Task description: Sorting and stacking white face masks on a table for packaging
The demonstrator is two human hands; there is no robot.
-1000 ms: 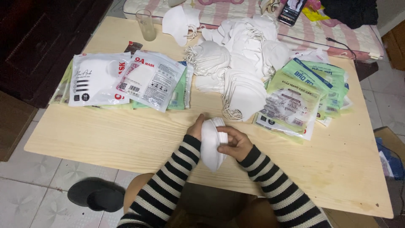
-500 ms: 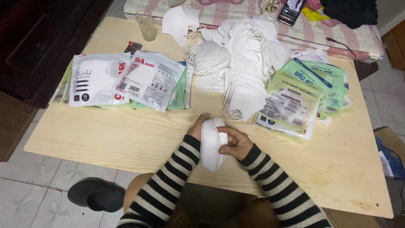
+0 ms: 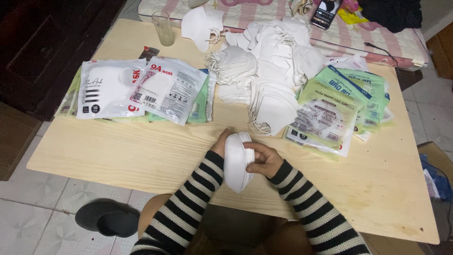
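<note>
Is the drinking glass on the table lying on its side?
No, the clear glass stands upright near the far left corner of the wooden table.

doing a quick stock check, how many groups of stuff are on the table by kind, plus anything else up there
Stack of white masks in both hands: 1
Heap of loose white masks: 1
Pile of white-fronted packets: 1
Pile of green packets: 1
Drinking glass: 1
Total: 5
Single masks and packets overlap too much to count.
</note>
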